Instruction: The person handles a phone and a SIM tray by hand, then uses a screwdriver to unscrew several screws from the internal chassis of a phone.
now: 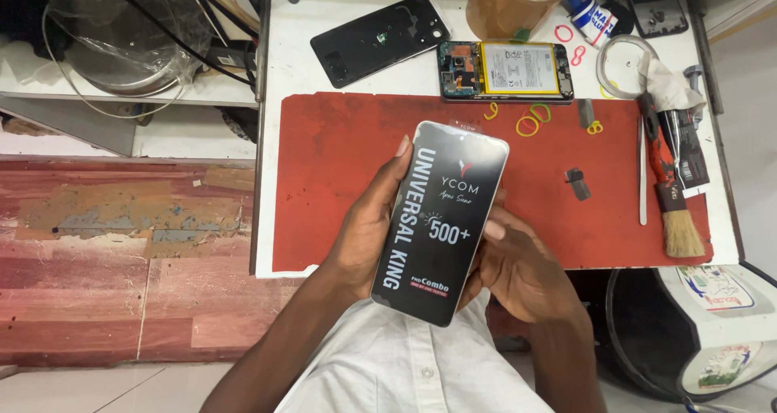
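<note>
Both hands hold a black phone display panel [441,223] with a printed protective film, upright above the near edge of the red work mat [340,170]. My left hand [368,231] grips its left edge with the thumb near the top. My right hand [518,271] cups its lower right side. On the white table beyond the mat lie an opened phone body [506,71] with its battery showing and a black back cover [379,39].
A brush [676,210], metal tweezers [643,178], a small metal part [577,183] and several coloured rubber bands [530,121] lie on the mat's right half. A tape roll [514,4], glue tube [591,18] and another phone [654,4] sit at the back. Shelves stand left.
</note>
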